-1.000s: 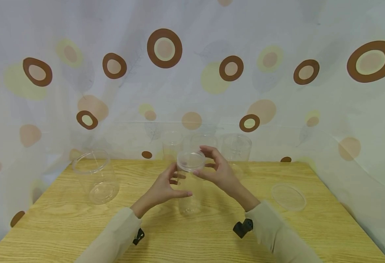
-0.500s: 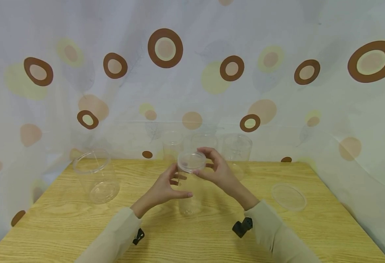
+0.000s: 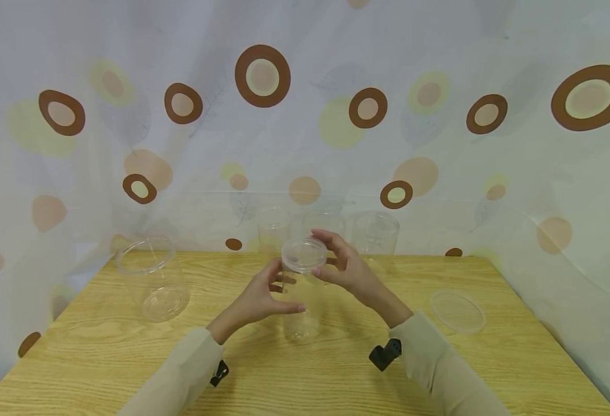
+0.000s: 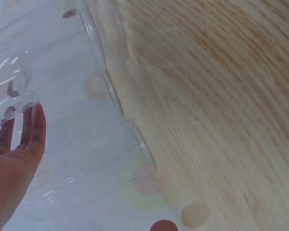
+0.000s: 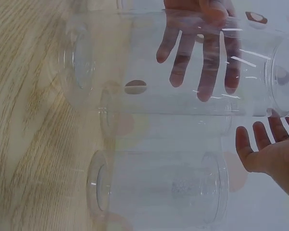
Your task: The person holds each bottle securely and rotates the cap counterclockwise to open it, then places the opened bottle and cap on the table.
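Note:
A tall clear plastic jar stands upright on the wooden table in the head view, with a clear round lid at its top. My left hand holds the jar's body from the left, thumb across the front and fingers behind. In the right wrist view, those fingers show through the jar's wall. My right hand grips the lid from the right, its thumb at the near edge and its fingers round the far side. The left wrist view shows my left hand at the frame's edge, fingertips against clear plastic.
At the left stands a wider clear jar without a lid. A flat clear disc lies on the right. Behind my hands, near the patterned cloth, are more clear jars, including one at the left and one at the right.
My right thumb has shifted slightly to the right along the lid's near edge. My left hand and the jar have stayed in place.

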Tool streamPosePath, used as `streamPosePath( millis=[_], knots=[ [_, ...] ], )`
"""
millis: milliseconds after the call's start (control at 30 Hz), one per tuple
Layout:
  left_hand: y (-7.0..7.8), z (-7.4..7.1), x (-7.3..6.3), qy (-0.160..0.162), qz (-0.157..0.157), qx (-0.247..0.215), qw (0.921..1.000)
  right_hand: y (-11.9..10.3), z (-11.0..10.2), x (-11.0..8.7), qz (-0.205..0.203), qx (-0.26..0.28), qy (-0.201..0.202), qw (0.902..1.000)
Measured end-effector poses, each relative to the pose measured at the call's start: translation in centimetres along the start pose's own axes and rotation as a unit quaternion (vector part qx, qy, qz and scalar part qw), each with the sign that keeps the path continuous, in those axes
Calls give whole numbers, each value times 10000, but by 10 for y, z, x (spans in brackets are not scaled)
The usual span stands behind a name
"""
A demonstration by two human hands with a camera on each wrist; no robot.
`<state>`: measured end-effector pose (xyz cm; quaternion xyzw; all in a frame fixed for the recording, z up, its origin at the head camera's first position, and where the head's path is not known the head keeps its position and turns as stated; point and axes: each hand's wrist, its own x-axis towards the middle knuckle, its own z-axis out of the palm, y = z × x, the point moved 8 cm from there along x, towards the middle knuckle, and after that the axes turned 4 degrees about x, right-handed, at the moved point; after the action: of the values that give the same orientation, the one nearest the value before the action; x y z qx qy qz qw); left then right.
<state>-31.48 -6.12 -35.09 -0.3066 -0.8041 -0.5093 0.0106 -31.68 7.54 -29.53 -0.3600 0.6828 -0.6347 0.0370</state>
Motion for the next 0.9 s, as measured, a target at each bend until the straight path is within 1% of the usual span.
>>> streamPosePath(
  millis=[100, 167, 267, 333, 433, 533, 600, 700, 767, 900],
  knots=[
    [0, -1, 0, 37, 9, -5, 10000, 0, -1, -2, -35, -439, 430, 9981],
    [0, -2, 0, 68, 18, 17, 10000, 0, -1, -3, -18, -718, 776, 9944],
    [1, -2, 0, 109, -13, 24, 9999, -1, 1, -5, 55, -946, 1185, 9884],
    [1, -2, 0, 115, -27, 28, 9999, -2, 2, -6, 99, -985, 1358, 9858],
    [1, -2, 0, 111, -47, -3, 9999, 0, 1, -6, 158, -982, 1460, 9843],
    [2, -2, 0, 88, -33, -12, 10000, 1, 0, -5, 175, -898, 1369, 9863],
    [2, -1, -1, 51, -20, -17, 10000, 2, 0, -4, 133, -792, 1171, 9899],
    [2, 0, -1, -32, 20, -22, 10000, 3, 1, -1, 11, -550, 702, 9960],
    [1, 0, -1, -91, 20, -57, 9999, 4, 2, 1, -17, -282, 330, 9991],
    [1, 2, -1, -217, 17, -196, 9996, 5, 3, 3, 84, 295, -286, 9991]
  ],
)
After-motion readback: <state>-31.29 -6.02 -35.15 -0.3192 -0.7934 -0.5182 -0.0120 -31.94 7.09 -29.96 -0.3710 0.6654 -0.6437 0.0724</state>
